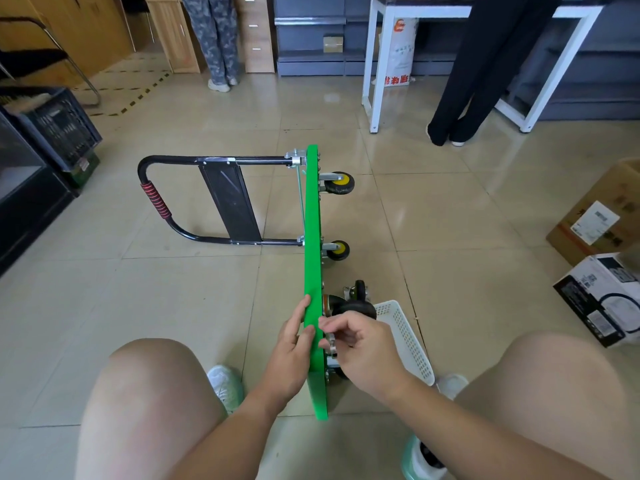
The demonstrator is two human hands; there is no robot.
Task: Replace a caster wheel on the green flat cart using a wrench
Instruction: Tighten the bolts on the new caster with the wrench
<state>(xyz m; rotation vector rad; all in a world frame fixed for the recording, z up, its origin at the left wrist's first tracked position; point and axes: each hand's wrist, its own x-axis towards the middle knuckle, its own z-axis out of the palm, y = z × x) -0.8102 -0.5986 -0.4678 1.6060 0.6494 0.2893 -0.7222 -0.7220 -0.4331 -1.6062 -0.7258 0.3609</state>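
The green flat cart [312, 237] stands on its long edge on the tiled floor, its black folding handle [194, 199] lying out to the left. Two yellow-hubbed caster wheels [338, 183] stick out on the right at the far end. A black caster [353, 308] sits near my hands, and a loose caster [360, 289] lies on the floor just beyond it. My left hand [292, 351] rests flat against the deck's left face with straight fingers. My right hand [360, 351] has curled fingers at the metal caster plate [330, 342]; what they pinch is hidden. No wrench shows.
A white perforated basket [408, 337] lies right of the cart by my right knee. Cardboard boxes [602, 282] sit at the right. Two people stand at the back, one by a white table [377, 64]. A black crate [59, 126] stands at the left.
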